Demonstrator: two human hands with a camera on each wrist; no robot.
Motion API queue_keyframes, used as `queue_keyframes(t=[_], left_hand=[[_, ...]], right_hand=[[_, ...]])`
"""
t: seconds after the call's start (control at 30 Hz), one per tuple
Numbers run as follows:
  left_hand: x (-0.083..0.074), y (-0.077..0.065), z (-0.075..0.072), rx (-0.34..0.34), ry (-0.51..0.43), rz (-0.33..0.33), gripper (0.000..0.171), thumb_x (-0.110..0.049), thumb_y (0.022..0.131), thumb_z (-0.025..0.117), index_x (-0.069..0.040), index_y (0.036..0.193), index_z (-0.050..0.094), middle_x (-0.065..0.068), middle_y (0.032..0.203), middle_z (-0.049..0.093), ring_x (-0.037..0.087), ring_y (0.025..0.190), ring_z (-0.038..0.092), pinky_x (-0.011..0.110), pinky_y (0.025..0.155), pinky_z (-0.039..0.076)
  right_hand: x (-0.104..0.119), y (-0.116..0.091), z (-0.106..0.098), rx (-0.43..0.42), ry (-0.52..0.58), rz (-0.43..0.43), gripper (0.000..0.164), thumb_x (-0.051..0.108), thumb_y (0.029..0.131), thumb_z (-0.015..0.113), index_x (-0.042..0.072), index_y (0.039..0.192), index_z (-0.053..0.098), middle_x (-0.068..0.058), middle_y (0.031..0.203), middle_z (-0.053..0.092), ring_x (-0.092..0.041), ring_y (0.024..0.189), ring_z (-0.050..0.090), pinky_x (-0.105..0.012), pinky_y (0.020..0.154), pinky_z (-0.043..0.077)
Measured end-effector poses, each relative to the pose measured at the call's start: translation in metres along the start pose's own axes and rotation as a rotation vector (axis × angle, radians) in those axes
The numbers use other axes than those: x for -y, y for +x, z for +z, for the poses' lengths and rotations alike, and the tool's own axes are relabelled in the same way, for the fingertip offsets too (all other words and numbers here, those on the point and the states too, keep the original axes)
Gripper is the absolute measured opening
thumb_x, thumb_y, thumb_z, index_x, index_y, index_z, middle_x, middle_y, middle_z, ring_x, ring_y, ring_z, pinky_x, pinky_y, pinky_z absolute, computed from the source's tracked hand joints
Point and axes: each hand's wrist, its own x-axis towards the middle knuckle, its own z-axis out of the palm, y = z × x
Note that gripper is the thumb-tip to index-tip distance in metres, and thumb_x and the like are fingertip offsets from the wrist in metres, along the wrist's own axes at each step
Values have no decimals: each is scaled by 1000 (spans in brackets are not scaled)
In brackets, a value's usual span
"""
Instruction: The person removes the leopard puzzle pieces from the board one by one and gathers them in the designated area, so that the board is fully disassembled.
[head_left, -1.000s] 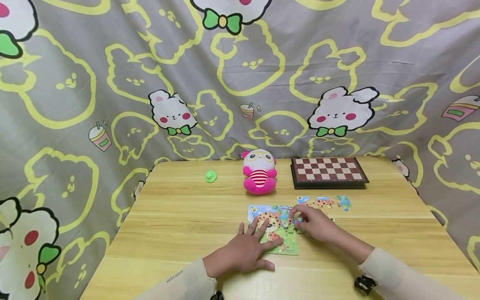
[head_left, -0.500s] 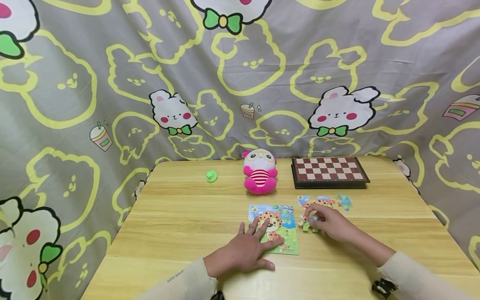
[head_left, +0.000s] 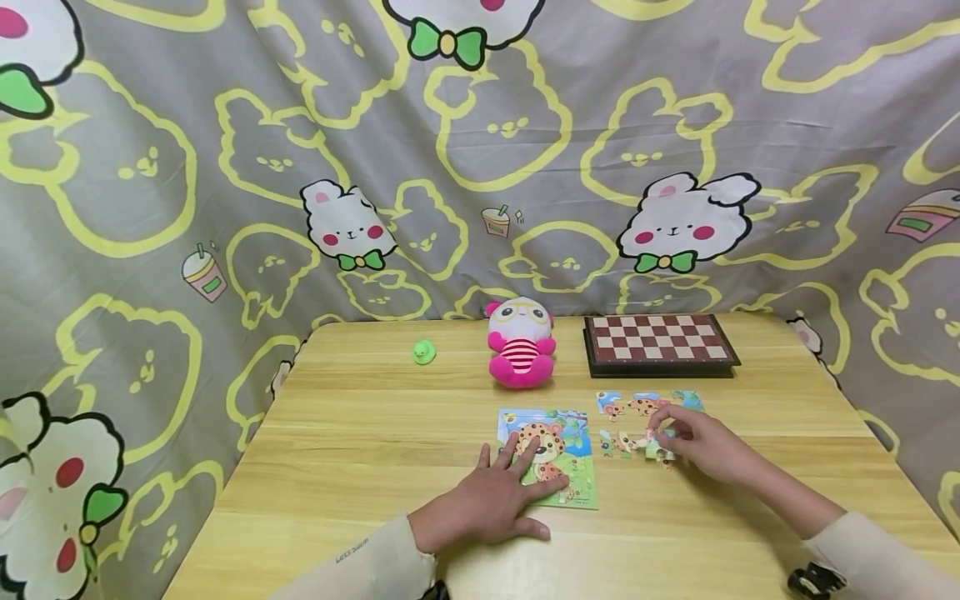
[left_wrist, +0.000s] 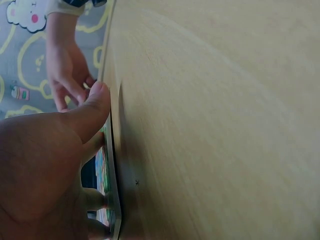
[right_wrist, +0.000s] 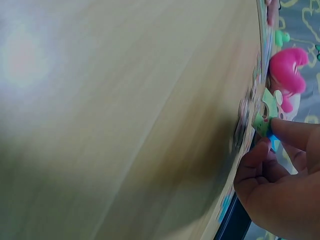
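Observation:
My left hand [head_left: 491,504] lies with spread, straight fingers on a jigsaw puzzle board [head_left: 583,487] that pictures a spotted leopard on grass. In the left wrist view, the left thumb [left_wrist: 96,105] points out past the board's edge. To the right of the board, my right hand [head_left: 701,442] pinches a green puzzle piece [right_wrist: 269,102] between thumb and fingertips, low over the table. Loose puzzle pieces [head_left: 622,444] lie just left of those fingers. Behind the hand is another row of puzzle pieces [head_left: 645,406], partly covered by it.
A pink and white plush toy [head_left: 521,346] sits at the back of the wooden table [head_left: 360,467]. A small green duck [head_left: 423,352] is to its left, a checkered board game box [head_left: 660,343] to its right. A patterned curtain [head_left: 465,167] hangs behind.
My right hand has moved right, from the puzzle board's right edge to over the loose pieces. The left hand has stayed on the board.

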Motion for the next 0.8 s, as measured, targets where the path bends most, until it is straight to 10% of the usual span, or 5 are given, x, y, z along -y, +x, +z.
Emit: queue_keyframes(t=[0.27, 0.8], left_hand=[[0, 0, 0, -6, -2, 1, 74, -77, 92, 43, -57, 159, 16, 13, 173, 6, 47, 156, 4, 74, 113, 26], [0, -1, 1, -9, -4, 1, 74, -77, 92, 42, -58, 159, 14, 14, 173, 5, 47, 156, 2, 74, 114, 24]], right_hand=[[-14, -13, -18, -19, -31, 10, 14, 12, 104, 61, 9, 118, 61, -7, 78, 56, -16, 62, 51, -28, 56, 46], [-41, -20, -31, -84, -198, 32, 16, 5, 100, 64, 10, 115, 65, -15, 111, 69, -19, 91, 62, -32, 71, 50]])
